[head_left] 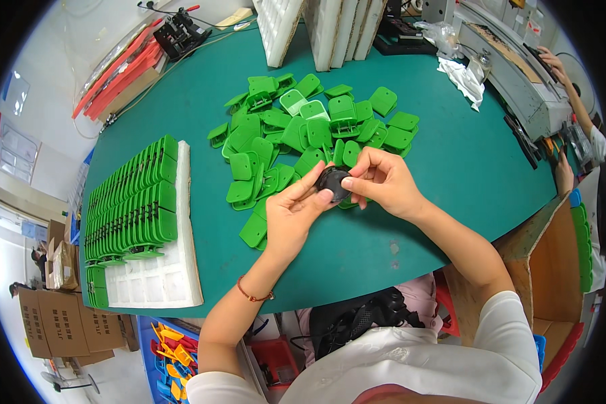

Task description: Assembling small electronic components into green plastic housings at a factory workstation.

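Observation:
Both my hands hold a small black rounded piece [332,182] between them, just over the near edge of the pile. My left hand [296,207] grips it from the left, thumb on its face. From the right, my right hand [382,180] pinches its edge with thumb and fingers. What exactly the piece is, I cannot tell. Beyond my hands spreads a loose heap of green plastic clips [305,132], a few of them paler. To the left, a white foam tray [185,229] carries packed rows of green clips [131,202] with dark middles.
The green table [410,262] curves round in front of me. White foam trays [330,34] stand on edge at the back. A grey machine [518,74] and another person's hand [555,66] are at the right. Cardboard [545,256] borders the right; a blue bin [148,350] of coloured pieces stands lower left.

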`<move>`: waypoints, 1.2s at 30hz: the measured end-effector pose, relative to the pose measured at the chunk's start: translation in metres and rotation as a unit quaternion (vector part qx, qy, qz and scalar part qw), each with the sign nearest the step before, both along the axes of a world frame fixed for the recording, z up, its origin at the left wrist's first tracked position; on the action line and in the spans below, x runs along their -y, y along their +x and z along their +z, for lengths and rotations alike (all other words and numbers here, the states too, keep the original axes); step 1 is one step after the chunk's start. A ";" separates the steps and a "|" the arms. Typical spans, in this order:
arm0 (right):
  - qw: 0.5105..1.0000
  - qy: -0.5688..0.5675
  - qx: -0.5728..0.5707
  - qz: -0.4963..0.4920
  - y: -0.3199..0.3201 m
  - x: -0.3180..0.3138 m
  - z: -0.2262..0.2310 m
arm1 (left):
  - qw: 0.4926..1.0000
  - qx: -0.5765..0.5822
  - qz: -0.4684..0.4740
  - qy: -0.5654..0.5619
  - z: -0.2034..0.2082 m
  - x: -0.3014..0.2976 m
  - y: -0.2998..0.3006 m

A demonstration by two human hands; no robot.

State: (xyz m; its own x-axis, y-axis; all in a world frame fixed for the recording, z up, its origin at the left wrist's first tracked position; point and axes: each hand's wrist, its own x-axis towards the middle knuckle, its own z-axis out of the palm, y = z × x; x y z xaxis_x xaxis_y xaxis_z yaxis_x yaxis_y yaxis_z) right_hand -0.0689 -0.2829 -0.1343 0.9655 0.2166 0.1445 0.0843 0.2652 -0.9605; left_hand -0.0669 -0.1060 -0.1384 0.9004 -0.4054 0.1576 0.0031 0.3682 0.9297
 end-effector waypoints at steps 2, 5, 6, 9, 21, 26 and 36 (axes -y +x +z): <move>1.000 -0.024 -0.006 0.002 -0.001 -0.001 -0.001 | 0.999 0.026 0.019 0.021 0.000 0.001 -0.002; 0.996 -0.086 0.008 -0.022 -0.001 0.003 -0.001 | 0.999 -0.007 0.035 0.031 0.003 0.003 -0.004; 0.996 -0.085 0.008 -0.022 -0.001 0.003 -0.003 | 0.999 0.002 0.039 0.023 0.005 0.004 -0.005; 0.984 -0.122 0.090 -0.089 0.001 0.002 -0.007 | 0.999 0.023 0.036 0.016 0.004 0.005 -0.005; 0.954 -0.182 0.229 -0.062 -0.005 -0.001 -0.005 | 0.997 0.067 0.019 0.022 0.002 0.004 -0.006; 0.962 -0.149 0.218 -0.067 -0.009 -0.004 -0.008 | 0.996 0.089 0.017 0.022 0.001 0.003 -0.008; 0.947 -0.223 0.220 -0.067 -0.011 0.000 -0.003 | 0.976 0.150 0.037 0.154 0.001 0.001 -0.002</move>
State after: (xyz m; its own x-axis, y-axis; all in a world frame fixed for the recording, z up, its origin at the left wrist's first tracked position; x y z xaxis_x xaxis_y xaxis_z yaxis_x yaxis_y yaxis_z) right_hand -0.0800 -0.2827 -0.1372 0.8567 0.2303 0.4616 0.5060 -0.2007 -0.8389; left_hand -0.0691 -0.1071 -0.1371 0.8612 -0.4104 0.3000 -0.3023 0.0610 0.9513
